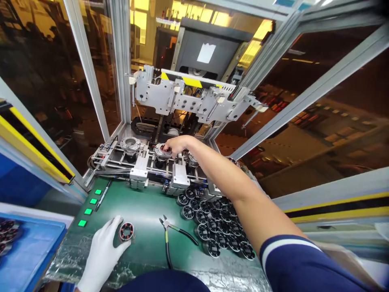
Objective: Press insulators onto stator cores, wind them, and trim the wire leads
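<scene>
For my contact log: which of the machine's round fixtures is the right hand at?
The second fixture from the left: the right hand is on it; no hand is at the others.

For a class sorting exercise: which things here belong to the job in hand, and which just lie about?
Likely in the job:
copper-coloured ring by the left hand
metal fixture at the right hand
black-lined rings

Probably lying about:
cutters
pen-like tool

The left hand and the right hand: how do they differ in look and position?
The left hand wears a white glove; the right hand is bare. The left hand curves beside a small ring on the green table, while the right hand reaches farther forward, to a round metal fixture. Both are at round things.
</scene>
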The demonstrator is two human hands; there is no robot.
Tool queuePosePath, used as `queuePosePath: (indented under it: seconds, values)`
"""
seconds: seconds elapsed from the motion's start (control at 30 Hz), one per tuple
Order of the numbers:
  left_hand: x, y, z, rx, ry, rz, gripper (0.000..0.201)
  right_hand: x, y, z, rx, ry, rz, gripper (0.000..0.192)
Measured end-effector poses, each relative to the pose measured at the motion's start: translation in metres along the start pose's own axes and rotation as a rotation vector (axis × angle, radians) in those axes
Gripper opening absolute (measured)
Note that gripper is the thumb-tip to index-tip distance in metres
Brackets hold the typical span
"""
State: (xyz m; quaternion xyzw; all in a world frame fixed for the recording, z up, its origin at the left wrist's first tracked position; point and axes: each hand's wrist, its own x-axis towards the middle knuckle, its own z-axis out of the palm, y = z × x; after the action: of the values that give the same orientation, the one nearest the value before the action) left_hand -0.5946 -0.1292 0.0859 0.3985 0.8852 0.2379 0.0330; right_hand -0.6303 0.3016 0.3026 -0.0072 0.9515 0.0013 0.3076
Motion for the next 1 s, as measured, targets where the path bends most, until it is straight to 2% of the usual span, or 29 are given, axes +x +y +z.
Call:
queuePosePath:
  seconds: [0.17,0.33,0.73,1.0]
  values:
    - [0.005,-0.011,0.007,0.035,0.026,0.006,0.059,-0.003,-0.002,-0.009,-0.003,-0.024,0.006,0.03]
    - [0.01,-0.013,0.008,0.046,0.032,0.011,0.057,-0.009,-0.002,-0.014,-0.003,0.002,0.015,0.032]
    - [0.009,-0.011,0.006,0.052,0.039,-0.002,0.054,-0.008,-0.008,-0.013,-0.022,-0.023,0.005,0.033]
    - [0.006,-0.015,0.01,0.071,0.047,0.036,0.054,-0.01,-0.009,-0.011,-0.007,0.027,0.016,0.032]
